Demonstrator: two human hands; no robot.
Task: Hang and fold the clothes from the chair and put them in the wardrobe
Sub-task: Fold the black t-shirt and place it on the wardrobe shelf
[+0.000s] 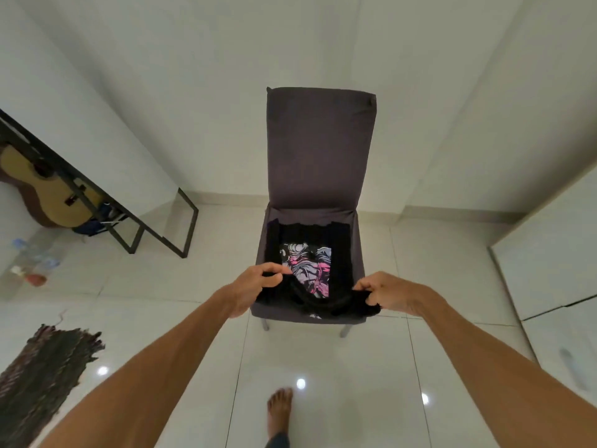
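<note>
A black T-shirt (310,237) with a pink and white print lies on the seat of a dark grey covered chair (319,147). My left hand (255,286) pinches the shirt's near left edge. My right hand (387,294) grips the near right edge, where the fabric bunches. Both hands hold the cloth slightly raised at the seat's front edge. The far part of the shirt rests flat against the chair back's base.
A white wardrobe (549,270) stands at the right. A black metal table frame (155,227) with a guitar (48,195) behind it is at the left. A dark striped rug (42,373) lies at lower left. My bare foot (279,412) is on the glossy tiled floor.
</note>
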